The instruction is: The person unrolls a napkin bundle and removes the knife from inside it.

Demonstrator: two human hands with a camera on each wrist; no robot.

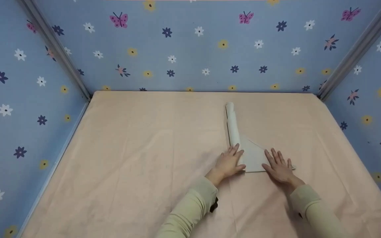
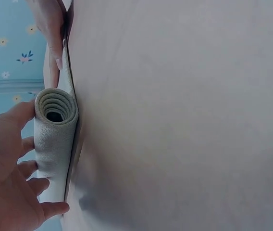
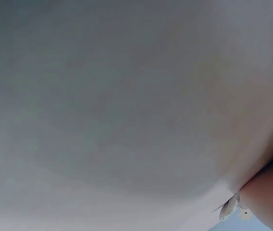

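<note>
A pale grey-white cloth mat (image 1: 254, 159) lies on the table, partly wound into a long narrow roll (image 1: 232, 122) along its left side. Its flat part tapers to a corner on the right. My left hand (image 1: 228, 162) rests on the near end of the roll, fingers spread. In the left wrist view that hand (image 2: 9, 168) touches the side of the roll (image 2: 50, 149), whose spiral end shows several layers round a hollow middle. Fingers spread, my right hand (image 1: 281, 168) lies on the flat part near its right corner. The right wrist view catches only a bit of this hand (image 3: 268, 199) beside a grey tip of the mat (image 3: 229, 207).
A pink-beige cloth with soft wrinkles covers the table (image 1: 127, 155). Blue flowered panels (image 1: 190, 43) stand behind it and on both sides, joined by grey corner posts (image 1: 58, 49). The mat is right of the middle.
</note>
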